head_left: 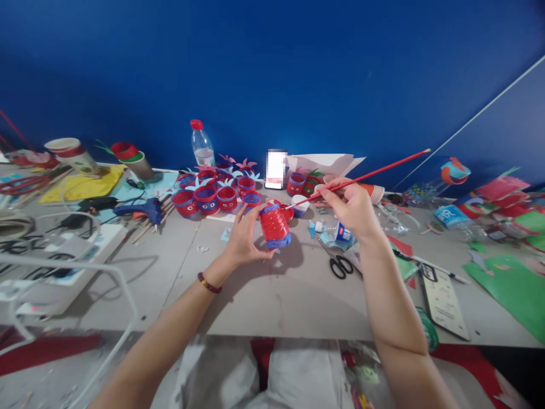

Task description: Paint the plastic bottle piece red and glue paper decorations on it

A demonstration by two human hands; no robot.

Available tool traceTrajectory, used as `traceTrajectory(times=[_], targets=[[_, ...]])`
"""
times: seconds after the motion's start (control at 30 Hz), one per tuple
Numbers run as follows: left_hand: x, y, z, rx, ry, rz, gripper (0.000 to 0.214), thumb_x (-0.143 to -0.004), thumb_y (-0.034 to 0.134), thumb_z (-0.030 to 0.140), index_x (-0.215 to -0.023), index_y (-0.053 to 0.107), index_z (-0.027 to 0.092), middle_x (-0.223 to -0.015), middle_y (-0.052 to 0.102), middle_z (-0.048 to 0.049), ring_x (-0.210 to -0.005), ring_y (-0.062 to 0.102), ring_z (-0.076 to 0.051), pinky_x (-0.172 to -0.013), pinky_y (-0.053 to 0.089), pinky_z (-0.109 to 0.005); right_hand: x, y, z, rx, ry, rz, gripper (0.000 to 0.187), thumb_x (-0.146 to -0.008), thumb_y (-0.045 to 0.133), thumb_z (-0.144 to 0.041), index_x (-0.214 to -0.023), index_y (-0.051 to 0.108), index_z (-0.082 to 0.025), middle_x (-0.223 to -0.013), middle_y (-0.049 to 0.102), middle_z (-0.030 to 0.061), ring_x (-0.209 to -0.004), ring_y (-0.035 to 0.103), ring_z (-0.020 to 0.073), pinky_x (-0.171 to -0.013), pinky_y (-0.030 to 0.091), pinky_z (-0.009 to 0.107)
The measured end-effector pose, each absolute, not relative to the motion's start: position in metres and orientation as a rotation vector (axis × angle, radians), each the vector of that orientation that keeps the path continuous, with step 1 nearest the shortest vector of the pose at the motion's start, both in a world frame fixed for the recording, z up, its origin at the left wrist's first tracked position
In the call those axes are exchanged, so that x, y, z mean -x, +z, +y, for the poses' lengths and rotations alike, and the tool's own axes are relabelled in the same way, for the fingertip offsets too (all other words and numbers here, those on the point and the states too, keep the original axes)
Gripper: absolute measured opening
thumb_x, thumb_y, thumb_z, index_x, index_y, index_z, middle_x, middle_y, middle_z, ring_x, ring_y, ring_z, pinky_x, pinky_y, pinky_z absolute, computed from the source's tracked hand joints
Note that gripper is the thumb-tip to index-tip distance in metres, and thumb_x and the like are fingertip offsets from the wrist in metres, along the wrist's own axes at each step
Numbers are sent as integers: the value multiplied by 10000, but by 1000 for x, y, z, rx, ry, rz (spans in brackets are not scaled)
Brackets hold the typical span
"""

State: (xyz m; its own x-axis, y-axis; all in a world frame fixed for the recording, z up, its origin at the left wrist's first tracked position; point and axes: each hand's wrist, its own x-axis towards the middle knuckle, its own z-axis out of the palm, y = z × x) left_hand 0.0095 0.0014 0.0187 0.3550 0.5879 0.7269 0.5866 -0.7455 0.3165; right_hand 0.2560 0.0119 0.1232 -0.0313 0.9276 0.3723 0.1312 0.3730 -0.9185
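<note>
Painting seemed underway: the left hand point(243, 237), fingers curved wide, gripped 1 red-and-blue cup point(276, 225) above the table point(313, 304); the right hand point(349, 205) pinched a brush point(383, 168) (tip near the cup's edge). Next strokes probably needed steadiness.

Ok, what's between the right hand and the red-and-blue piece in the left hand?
Head view: the red brush slants from the right hand toward the piece, with a whitish cup beyond it.

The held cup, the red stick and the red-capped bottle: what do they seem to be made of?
Held cup: probably plastic, painted glossy; its ridged side catches highlights.
Red stick: perhaps smoothly painted wood, as its far tip looks pale.
Red-capped bottle: likely clear plastic; the blue wall shows through.
</note>
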Motion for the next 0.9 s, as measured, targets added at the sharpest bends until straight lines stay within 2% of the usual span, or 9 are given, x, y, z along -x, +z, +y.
traceTrajectory(times=[0.27, 0.47, 0.9], targets=[[-10, 21, 0, -2550, 1305, 1172, 1043, -547, 798, 398, -1429, 278, 196, -1365, 545, -171, -1247, 548, -361, -1147, 294, -574, -260, 125, 8, 986, 918, -1443, 323, -752, 772, -481, -831, 615, -210, -822, 739, 46, -823, 748, 241, -781, 652, 426], [-11, 20, 1, -2591, 1295, 1157, 1062, -558, 800, 402, -1444, 249, 201, -1388, 529, -180, -1250, 548, -362, -1147, 288, -573, -248, 121, 6, 945, 995, -1501, 358, -740, 762, -532, -829, 620, -216, -803, 725, 24, -816, 747, 228, -770, 658, 407], [-10, 17, 1, -2622, 1279, 1145, 1053, -587, 789, 421, -1454, 234, 202, -1386, 532, -179, -1296, 513, -367, -1160, 267, -570, -252, 122, 9, 1018, 889, -1477, 332, -748, 759, -505, -806, 612, -213, -783, 723, 40, -814, 747, 240, -751, 660, 411]])
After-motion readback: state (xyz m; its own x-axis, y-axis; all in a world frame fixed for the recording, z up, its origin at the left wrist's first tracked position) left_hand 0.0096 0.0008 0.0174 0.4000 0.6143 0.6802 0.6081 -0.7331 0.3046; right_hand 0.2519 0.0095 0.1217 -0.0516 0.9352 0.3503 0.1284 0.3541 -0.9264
